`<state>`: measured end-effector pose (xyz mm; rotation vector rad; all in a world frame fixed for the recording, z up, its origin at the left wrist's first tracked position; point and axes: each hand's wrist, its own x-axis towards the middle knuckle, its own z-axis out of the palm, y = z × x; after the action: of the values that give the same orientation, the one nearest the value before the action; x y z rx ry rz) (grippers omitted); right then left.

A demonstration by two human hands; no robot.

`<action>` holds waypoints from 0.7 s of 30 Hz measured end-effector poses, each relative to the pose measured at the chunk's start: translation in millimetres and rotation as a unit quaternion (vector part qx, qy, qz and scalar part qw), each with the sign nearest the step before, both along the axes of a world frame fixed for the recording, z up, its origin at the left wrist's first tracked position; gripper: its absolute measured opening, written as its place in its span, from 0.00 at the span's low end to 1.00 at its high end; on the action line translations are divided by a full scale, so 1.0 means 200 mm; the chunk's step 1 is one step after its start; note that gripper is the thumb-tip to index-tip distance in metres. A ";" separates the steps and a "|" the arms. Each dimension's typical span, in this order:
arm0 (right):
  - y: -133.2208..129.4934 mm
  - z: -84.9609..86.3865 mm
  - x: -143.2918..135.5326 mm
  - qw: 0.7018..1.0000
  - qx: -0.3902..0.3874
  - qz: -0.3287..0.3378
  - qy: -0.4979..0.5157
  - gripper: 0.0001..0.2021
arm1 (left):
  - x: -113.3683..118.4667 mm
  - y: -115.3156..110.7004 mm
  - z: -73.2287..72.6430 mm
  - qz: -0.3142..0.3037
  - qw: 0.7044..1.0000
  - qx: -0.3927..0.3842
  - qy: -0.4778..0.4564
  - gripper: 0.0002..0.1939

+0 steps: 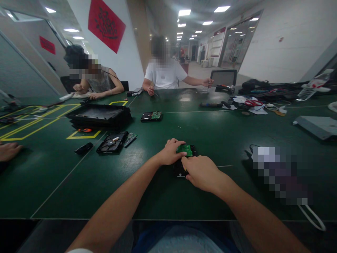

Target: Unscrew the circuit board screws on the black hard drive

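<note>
Green board (187, 150) tops a black drive (179, 171), flat on the tbl (147, 200) up close. L hand (170, 153): thumb & pointer spread apart, touching the board. R hand (201, 172) curls over the drive's R side; can't tell what its fingers pinch. 2nd drive (151, 116) sits farther off.

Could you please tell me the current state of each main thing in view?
Left hand: touching the green board.
Right hand: fingers curled, over the nearer drive.
Green board: on the nearer drive, partly covered.
Nearer drive: lying flat.
Farther drive: lying flat, untouched.
Red scissors: lying down, blades unclear.
Ceiling lights: lit.
</note>
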<state>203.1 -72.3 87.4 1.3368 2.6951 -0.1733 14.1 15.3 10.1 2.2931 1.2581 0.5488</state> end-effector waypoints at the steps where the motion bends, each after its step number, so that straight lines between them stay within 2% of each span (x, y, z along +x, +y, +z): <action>1: 0.00 -0.01 0.00 1.000 0.003 0.002 0.002 0.22 | 0.00 0.00 0.00 0.001 1.000 0.001 0.001 0.30; 11: 0.06 -0.02 0.00 1.000 -0.006 -0.017 0.012 0.17 | -0.01 0.09 -0.01 0.005 1.000 0.010 0.001 0.30; 16: 0.14 -0.04 -0.01 0.999 -0.010 -0.039 0.017 0.19 | -0.02 0.18 -0.02 0.012 1.000 0.019 0.009 0.29; 21: 0.23 -0.08 -0.01 0.997 -0.007 -0.062 0.033 0.17 | -0.04 0.31 -0.02 0.024 0.999 0.019 0.018 0.30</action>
<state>200.7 -26.0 71.9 1.5214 2.6592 -0.2534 6.2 76.5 5.3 2.3195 1.3349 0.5546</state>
